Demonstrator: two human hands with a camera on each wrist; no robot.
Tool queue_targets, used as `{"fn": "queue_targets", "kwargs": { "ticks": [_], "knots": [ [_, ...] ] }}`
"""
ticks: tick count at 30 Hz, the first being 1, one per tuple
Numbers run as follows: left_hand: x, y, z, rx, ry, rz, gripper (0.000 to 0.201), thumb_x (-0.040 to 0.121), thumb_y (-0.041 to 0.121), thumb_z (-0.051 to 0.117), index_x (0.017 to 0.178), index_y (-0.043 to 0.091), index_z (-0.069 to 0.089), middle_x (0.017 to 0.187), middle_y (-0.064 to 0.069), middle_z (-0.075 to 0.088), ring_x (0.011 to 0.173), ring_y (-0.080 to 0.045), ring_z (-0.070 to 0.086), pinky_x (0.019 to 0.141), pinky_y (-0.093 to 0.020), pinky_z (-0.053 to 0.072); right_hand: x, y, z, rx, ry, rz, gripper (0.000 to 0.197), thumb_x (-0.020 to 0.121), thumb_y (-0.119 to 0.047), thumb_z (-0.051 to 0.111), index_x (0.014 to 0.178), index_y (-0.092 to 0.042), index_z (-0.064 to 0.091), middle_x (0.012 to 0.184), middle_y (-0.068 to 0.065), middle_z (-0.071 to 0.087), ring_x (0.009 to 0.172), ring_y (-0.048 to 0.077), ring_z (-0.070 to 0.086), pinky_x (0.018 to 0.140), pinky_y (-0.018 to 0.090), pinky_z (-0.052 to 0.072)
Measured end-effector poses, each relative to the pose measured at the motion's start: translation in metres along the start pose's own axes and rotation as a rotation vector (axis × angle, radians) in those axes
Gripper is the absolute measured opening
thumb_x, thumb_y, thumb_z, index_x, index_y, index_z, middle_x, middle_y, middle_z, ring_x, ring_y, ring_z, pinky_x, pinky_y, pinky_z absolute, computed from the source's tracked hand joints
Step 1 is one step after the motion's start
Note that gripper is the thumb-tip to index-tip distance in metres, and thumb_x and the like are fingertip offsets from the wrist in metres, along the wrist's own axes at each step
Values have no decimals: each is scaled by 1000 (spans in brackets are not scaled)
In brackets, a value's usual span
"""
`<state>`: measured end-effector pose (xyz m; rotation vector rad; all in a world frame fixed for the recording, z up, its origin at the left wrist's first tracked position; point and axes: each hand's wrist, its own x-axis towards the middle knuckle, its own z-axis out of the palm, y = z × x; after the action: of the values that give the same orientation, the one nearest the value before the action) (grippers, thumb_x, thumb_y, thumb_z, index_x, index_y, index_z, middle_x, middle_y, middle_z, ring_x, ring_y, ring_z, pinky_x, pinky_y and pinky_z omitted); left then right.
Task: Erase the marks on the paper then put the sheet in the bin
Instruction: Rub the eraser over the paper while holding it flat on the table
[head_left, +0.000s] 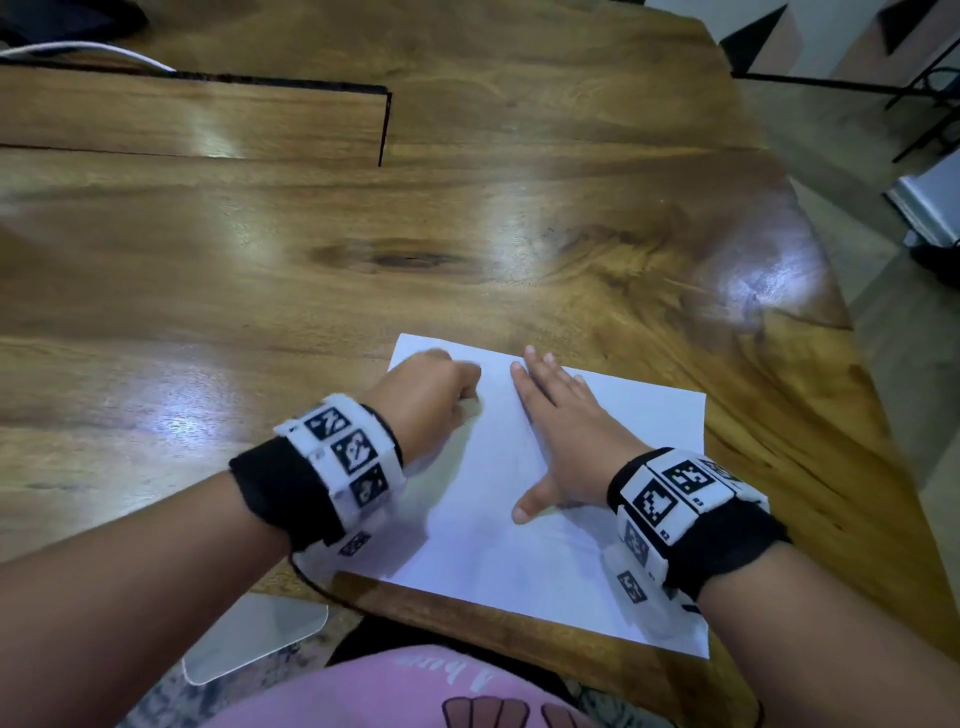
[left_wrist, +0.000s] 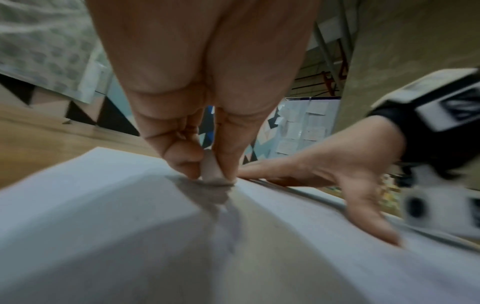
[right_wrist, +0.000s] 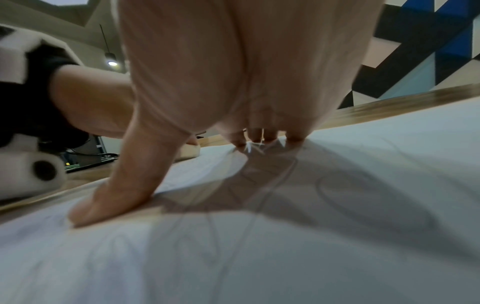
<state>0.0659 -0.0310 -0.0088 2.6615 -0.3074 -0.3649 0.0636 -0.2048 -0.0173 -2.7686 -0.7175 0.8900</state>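
A white sheet of paper (head_left: 613, 530) lies on the wooden table (head_left: 260, 291) close to its near edge. Faint pencil lines (right_wrist: 259, 205) cross the sheet in the right wrist view. My left hand (head_left: 441, 395) is curled over the sheet's far left corner. In the left wrist view it pinches a small pale eraser (left_wrist: 211, 170) between thumb and fingers, its tip touching the paper (left_wrist: 103, 205). My right hand (head_left: 561, 421) lies flat on the middle of the sheet with straight fingers and the thumb (right_wrist: 114, 185) spread, pressing it down.
A raised wooden panel (head_left: 197, 119) with a dark gap sits at the table's far left, a white cable (head_left: 88, 49) behind it. The table's right edge slants away to the floor. A pale chair part (head_left: 249, 639) shows below the near edge.
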Motion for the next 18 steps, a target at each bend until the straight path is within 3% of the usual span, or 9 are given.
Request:
{"fn": "queue_targets", "kwargs": {
  "ticks": [3,6,10,13,15,17,18],
  "knots": [
    [-31,6,9,7,-132,140,9,83,16,53,82,12,60,83,-4,47,85,-28,54,66,-28,36,0,1,0,0,1,-3,145,57,-57,81,147,-11,-22,152,3,-34,141,17,-28,119,35,-8],
    [-38,5,9,-18,-204,142,10,83,22,58,79,15,63,80,0,48,76,-19,50,56,-20,29,0,1,1,-1,-4,-4,145,57,-57,81,146,-11,-23,152,2,-35,141,17,-29,119,35,-8],
    [12,3,-5,-42,11,-27,12,78,22,63,84,12,67,76,-4,55,83,-23,55,66,-24,33,2,2,2,-11,6,-10,146,55,-59,81,146,-12,-22,152,2,-34,141,17,-28,118,35,-9],
    [26,12,-4,-64,20,-59,11,79,18,61,86,10,66,77,0,51,82,-21,52,66,-23,31,1,2,1,0,8,-10,145,55,-58,81,147,-12,-22,152,2,-34,141,17,-27,118,33,-10],
    [10,14,4,-85,-39,3,7,80,18,60,75,14,62,70,4,47,77,-21,50,61,-24,26,0,2,1,10,10,-11,145,55,-58,82,147,-13,-21,152,1,-33,141,16,-27,118,33,-10],
    [-7,12,9,-87,-152,40,21,79,20,62,61,23,52,64,10,40,71,-17,46,56,-25,25,0,2,1,20,18,-11,145,55,-57,82,148,-13,-20,153,1,-33,141,15,-28,118,32,-10],
    [-9,11,8,-85,-195,48,25,78,21,64,58,25,51,62,12,41,69,-15,46,53,-20,27,0,2,2,22,19,-13,145,55,-57,82,148,-14,-20,153,1,-33,141,15,-27,118,32,-10]
  ]
}}
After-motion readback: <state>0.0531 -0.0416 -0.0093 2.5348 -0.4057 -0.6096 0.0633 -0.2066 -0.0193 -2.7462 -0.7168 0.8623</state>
